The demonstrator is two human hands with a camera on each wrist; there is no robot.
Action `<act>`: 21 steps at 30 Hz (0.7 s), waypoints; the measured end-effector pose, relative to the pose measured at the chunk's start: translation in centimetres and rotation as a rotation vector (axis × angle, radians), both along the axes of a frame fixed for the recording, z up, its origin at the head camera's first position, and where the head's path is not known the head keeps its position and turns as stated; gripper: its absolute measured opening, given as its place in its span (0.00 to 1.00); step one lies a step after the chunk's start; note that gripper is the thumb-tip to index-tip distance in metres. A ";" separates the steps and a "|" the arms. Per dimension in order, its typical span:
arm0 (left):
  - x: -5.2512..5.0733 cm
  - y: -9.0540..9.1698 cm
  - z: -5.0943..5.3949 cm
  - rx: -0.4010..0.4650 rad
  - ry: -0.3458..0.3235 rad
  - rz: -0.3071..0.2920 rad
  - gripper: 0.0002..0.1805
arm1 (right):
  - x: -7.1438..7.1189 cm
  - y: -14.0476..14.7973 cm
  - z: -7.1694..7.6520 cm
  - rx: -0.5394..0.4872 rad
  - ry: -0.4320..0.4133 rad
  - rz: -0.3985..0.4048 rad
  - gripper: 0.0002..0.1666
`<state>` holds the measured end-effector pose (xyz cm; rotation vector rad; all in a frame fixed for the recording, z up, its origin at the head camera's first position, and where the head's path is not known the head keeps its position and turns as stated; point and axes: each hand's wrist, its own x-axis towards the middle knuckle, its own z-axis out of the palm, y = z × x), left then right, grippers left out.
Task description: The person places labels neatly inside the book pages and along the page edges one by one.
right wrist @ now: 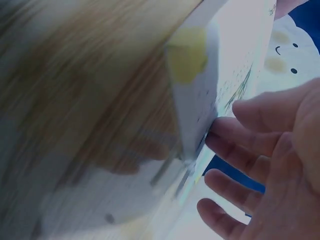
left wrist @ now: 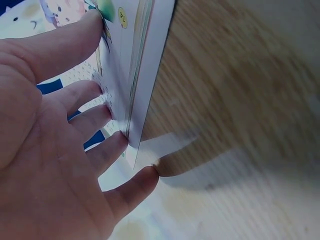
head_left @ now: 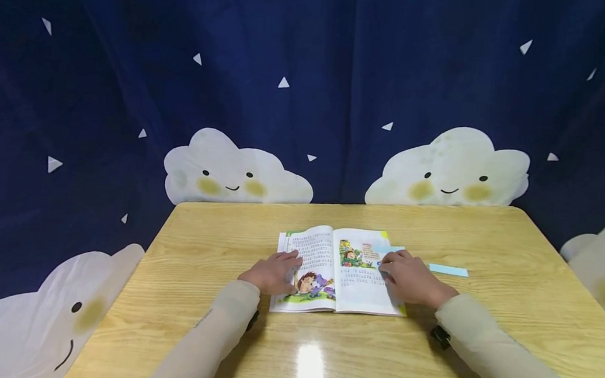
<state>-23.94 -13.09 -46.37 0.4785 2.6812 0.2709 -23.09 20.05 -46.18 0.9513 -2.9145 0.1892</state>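
An illustrated book (head_left: pixel 360 295) lies spread on the wooden table. On its left page rests my left hand (head_left: pixel 274 272), fingers apart; in the left wrist view the thumb of this hand (left wrist: pixel 55 130) touches the page, and the little finger reaches the table beyond the book's edge (left wrist: pixel 150 75). My right hand (head_left: pixel 414 279) is at the right page, fingers loosely bent. The right wrist view shows fingertips of that hand (right wrist: pixel 270 155) against the page (right wrist: pixel 195 100), with the thumb near them. A pale blue strip (head_left: pixel 394 250) shows partly behind the right hand.
Another pale blue strip (head_left: pixel 448 270) lies on the table (head_left: pixel 214 247) to the right of the book. Behind the table hangs a dark blue curtain (head_left: pixel 340 98) with white clouds and small triangles. Dark bands sit at both wrists.
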 end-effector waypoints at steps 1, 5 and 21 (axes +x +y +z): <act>-0.1 0.0 0.0 0.003 -0.002 -0.003 0.40 | 0.0 0.3 -0.1 0.002 0.002 -0.013 0.12; -0.2 0.1 0.0 0.009 -0.003 -0.008 0.40 | -0.1 1.3 -0.1 -0.006 -0.003 -0.049 0.11; -0.1 0.2 0.3 0.010 0.017 -0.010 0.39 | -3.6 -0.8 1.4 0.064 0.011 -0.032 0.08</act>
